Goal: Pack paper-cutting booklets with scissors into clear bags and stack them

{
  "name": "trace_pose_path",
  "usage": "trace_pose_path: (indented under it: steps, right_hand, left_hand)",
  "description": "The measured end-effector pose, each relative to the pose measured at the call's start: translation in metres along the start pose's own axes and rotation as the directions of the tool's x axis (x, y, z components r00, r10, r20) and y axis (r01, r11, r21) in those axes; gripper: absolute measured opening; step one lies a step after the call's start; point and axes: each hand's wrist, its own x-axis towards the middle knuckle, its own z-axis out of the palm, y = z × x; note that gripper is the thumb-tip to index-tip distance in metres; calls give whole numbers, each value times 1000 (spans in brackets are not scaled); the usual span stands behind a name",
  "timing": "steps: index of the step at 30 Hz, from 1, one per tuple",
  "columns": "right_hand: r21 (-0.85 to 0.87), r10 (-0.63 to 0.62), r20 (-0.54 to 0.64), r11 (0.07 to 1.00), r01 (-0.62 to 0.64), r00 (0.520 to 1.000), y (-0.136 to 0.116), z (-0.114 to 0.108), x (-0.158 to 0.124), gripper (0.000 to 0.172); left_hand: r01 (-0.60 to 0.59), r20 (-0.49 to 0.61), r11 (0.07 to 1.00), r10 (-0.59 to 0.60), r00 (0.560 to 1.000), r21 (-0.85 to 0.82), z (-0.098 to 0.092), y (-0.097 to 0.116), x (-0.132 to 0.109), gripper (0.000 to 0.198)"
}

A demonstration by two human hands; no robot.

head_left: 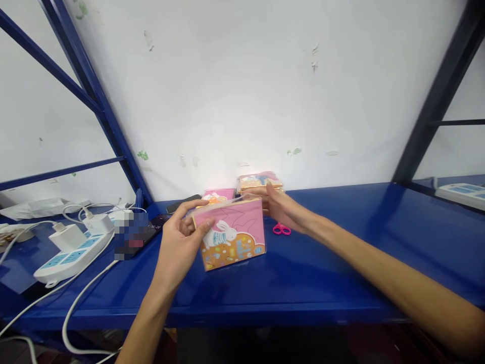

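Note:
My left hand [182, 237] grips the left end of a pink and orange packet [237, 232] printed with a white rabbit, held upright just above the blue shelf [341, 263]. My right hand [282, 207] reaches behind the packet's top right corner, fingers curled at its upper edge; whether it grips the packet is hard to see. Small pink scissors [281, 230] lie on the shelf just under the right wrist. Two more similar packets, one pink [220, 194] and one pale [259, 181], rest against the wall behind.
A white power strip [71, 255] with chargers and white cables sits at the left, next to a dark phone [146, 232]. Another dark phone [182, 203] lies by the wall. A second power strip [460, 193] rests far right. Blue rack struts rise on both sides.

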Motion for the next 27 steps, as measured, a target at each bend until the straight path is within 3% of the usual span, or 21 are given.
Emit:
trace_pose_path:
  steps: [2, 3, 5, 6, 7, 8, 15, 22, 27]
  right_hand:
    - [-308, 81, 7, 948, -75, 997, -5, -14, 0, 71]
    - [-530, 131, -17, 840, -120, 991, -6, -22, -2, 71]
    - [-857, 227, -106, 472, -205, 968, -5, -36, -6, 65]
    - [-922, 273, -154, 306, -237, 950, -4, -41, -8, 61]
    - [-944, 313, -190, 204, -261, 931, -1, -46, -10, 59]
    - [-946, 351, -205, 167, -277, 913, 1, -49, -12, 57]
    - [-926, 506, -16, 318, -204, 862, 4, -40, -13, 31]
    - [-930, 464, 38, 340, -138, 885, 4, -31, -12, 17]
    - [-918, 426, 56, 378, -122, 903, 9, -28, -11, 19]
  left_hand:
    - [3, -22, 1000, -3, 1000, 14, -1, 1, 0, 52]
    - [6, -29, 1000, -5, 1000, 19, -1, 2, 0, 51]
    - [12, -37, 1000, -11, 999, 26, -1, 2, 0, 49]
    - [14, -39, 999, -13, 999, 31, 0, 2, -1, 48]
    - [12, -45, 999, -11, 999, 40, 0, 2, -2, 46]
    - [7, -52, 999, -4, 999, 54, 1, 2, -3, 43]
    - [-32, -112, 988, 49, 992, 149, 4, 3, -6, 29]
    - [-24, -96, 993, 35, 995, 114, 6, 4, -5, 35]
    - [-15, -74, 998, 19, 997, 61, 6, 4, -6, 40]
